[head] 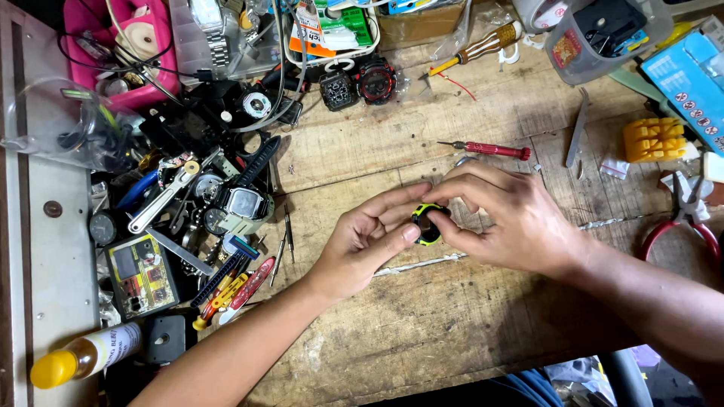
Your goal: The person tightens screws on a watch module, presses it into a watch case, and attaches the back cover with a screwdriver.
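Observation:
A small black watch case with yellow-green trim (429, 224) is held above the worn wooden workbench (452, 316). My left hand (369, 237) pinches it from the left with thumb and fingers. My right hand (501, 218) grips it from the right, fingers curled over its top. Both hands meet at the middle of the bench. Part of the case is hidden by my fingers.
A red-handled screwdriver (490, 149) lies just beyond my hands. A heap of watches, straps and tools (219, 196) fills the left side. Red-handled pliers (682, 226) and a yellow block (654, 139) lie at the right. A yellow-capped bottle (83, 354) rests at the lower left.

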